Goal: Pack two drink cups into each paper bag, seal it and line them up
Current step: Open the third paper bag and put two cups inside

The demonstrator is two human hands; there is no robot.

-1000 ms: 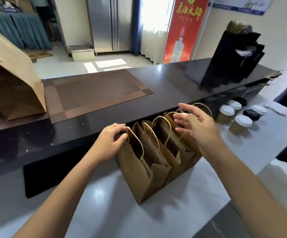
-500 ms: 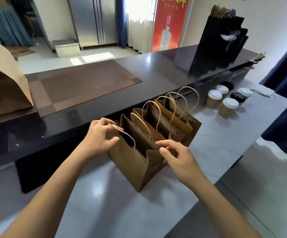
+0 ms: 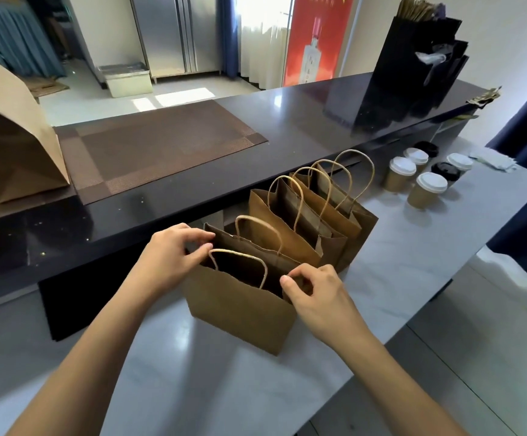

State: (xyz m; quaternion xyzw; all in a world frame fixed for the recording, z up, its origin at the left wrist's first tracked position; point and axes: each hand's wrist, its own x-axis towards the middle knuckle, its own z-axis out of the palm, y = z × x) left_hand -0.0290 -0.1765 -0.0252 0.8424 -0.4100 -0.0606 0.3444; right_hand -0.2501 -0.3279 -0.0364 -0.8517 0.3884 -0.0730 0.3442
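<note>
While three bags stand in a row on the white counter [image 3: 413, 278], we see left hand [image 3: 174, 256] and right hand [image 3: 314, 289] pinching opposite rim ends of the near bag [image 3: 240, 306]; cups [image 3: 422, 174] sit beyond, lidded.

Right hand [image 3: 315, 292] brought down from above the far bags' handles to the right edge of the nearest bag [image 3: 240, 306], now pinching the rim there. Left hand [image 3: 174, 256] shifted from the handle to the bag's left rim, fingers and thumb pinching the paper. Nearest bag drawn away from the other two bags [image 3: 312, 221], previously packed tight against them, and now standing apart on the tabletop [image 3: 413, 278] with a gap between. Bag mouth spread wider, dark interior exposed, both handles upright.
</note>
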